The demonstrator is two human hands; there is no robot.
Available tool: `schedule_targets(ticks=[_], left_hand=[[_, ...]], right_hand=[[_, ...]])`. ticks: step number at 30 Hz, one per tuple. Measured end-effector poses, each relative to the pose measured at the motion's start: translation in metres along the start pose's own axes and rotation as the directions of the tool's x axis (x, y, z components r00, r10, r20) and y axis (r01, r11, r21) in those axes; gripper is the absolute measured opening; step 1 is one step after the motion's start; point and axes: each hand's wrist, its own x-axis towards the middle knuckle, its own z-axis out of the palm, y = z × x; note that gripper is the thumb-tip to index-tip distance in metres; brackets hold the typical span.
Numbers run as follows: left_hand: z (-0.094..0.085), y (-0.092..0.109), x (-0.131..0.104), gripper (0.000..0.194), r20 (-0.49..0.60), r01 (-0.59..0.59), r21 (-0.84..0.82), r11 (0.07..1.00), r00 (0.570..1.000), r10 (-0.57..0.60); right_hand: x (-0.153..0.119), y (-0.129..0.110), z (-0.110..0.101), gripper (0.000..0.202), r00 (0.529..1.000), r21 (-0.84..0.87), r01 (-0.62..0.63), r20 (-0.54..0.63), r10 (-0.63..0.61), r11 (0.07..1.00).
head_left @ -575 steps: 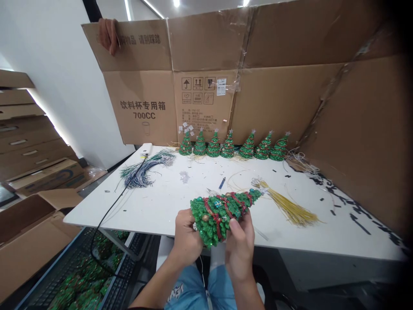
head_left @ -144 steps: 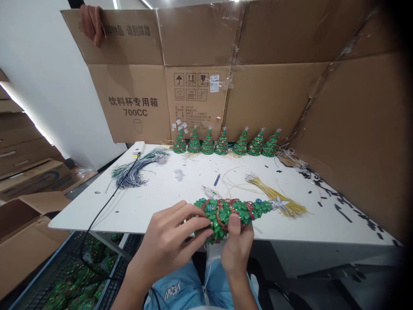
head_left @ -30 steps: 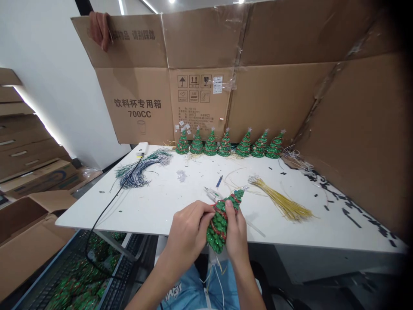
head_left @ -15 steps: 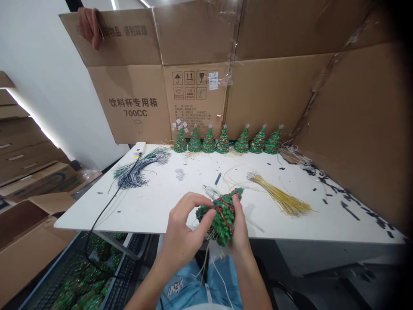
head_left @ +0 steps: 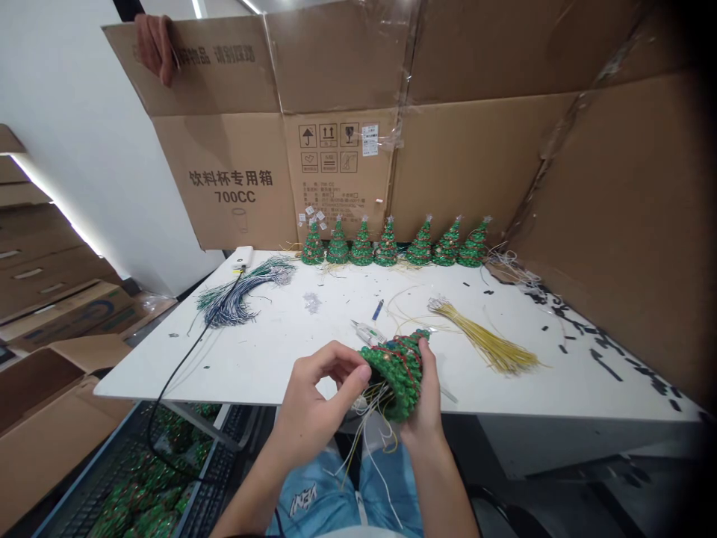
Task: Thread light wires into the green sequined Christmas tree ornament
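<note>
A small green Christmas tree (head_left: 400, 373) with red garland is held over the table's front edge. It tilts with its tip away to the right and its hollow base towards me. White and yellow wires (head_left: 370, 411) hang out of the base. My right hand (head_left: 424, 392) wraps round the tree's right side. With thumb and forefinger closed, my left hand (head_left: 322, 396) pinches at the left rim of the base; whether a wire is also between them is hidden. Just behind the tree lies a pair of white-handled snips or a similar tool (head_left: 367, 332), partly covered.
Several finished-looking trees (head_left: 386, 243) line the back of the white table (head_left: 184, 366). A yellow wire bundle (head_left: 487, 340) lies right, dark and green wires (head_left: 240, 291) left, a blue pen-like item (head_left: 379, 309) between. Cardboard (head_left: 336, 75) walls the back. A crate (head_left: 207, 486) below holds more trees.
The tree has turned so that its hollow base and the wires inside now show more. Both hands have shifted slightly with it, and my left fingers have moved to the base rim.
</note>
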Motion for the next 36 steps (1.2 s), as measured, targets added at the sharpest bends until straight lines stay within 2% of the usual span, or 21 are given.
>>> schedule_targets(ticks=[3, 5, 9, 13, 18, 20, 23, 27, 36], left_hand=[[0.000, -0.001, 0.002, 0.015, 0.083, 0.069, -0.027, 0.997, 0.994, -0.066], [0.001, -0.003, 0.003, 0.012, 0.113, 0.067, 0.015, 0.998, 0.991, -0.069], [0.005, -0.008, 0.003, 0.012, 0.086, 0.019, 0.116, 0.993, 0.996, -0.029], [0.005, -0.009, 0.004, 0.014, 0.083, 0.021, 0.159, 0.987, 0.996, -0.034], [0.010, -0.015, 0.007, 0.027, 0.256, 0.107, 0.099, 0.989, 0.958, -0.129], [0.014, -0.021, 0.008, 0.027, 0.276, 0.166, 0.045, 0.985, 0.946, -0.172], [0.019, -0.030, 0.008, 0.019, 0.221, 0.209, -0.001, 0.978, 0.954, -0.203], [0.022, -0.033, 0.009, 0.020, 0.124, 0.229, -0.047, 0.972, 0.967, -0.222], [0.010, -0.037, 0.011, 0.012, -0.040, 0.243, -0.123, 0.962, 0.968, -0.249]], right_hand=[[0.001, 0.001, 0.000, 0.040, 1.000, -0.025, 0.007, 0.012, -0.006, 1.000], [0.003, 0.001, -0.001, 0.042, 1.000, -0.048, 0.017, 0.003, -0.017, 0.999], [0.004, 0.002, -0.002, 0.043, 0.998, -0.086, 0.046, -0.033, -0.049, 0.995], [0.000, 0.003, -0.001, 0.046, 0.997, -0.103, 0.057, -0.049, -0.062, 0.993], [-0.001, 0.007, -0.002, 0.050, 0.999, -0.116, 0.030, -0.012, -0.032, 0.993], [0.000, 0.009, -0.004, 0.052, 1.000, -0.125, 0.003, 0.013, -0.001, 0.992], [0.001, 0.012, -0.005, 0.054, 1.000, -0.142, -0.006, 0.007, 0.007, 0.990], [-0.004, 0.012, -0.003, 0.056, 1.000, -0.161, -0.006, 0.021, 0.009, 0.987], [-0.013, 0.014, 0.002, 0.051, 0.988, -0.246, 0.047, 0.152, -0.010, 0.968]])
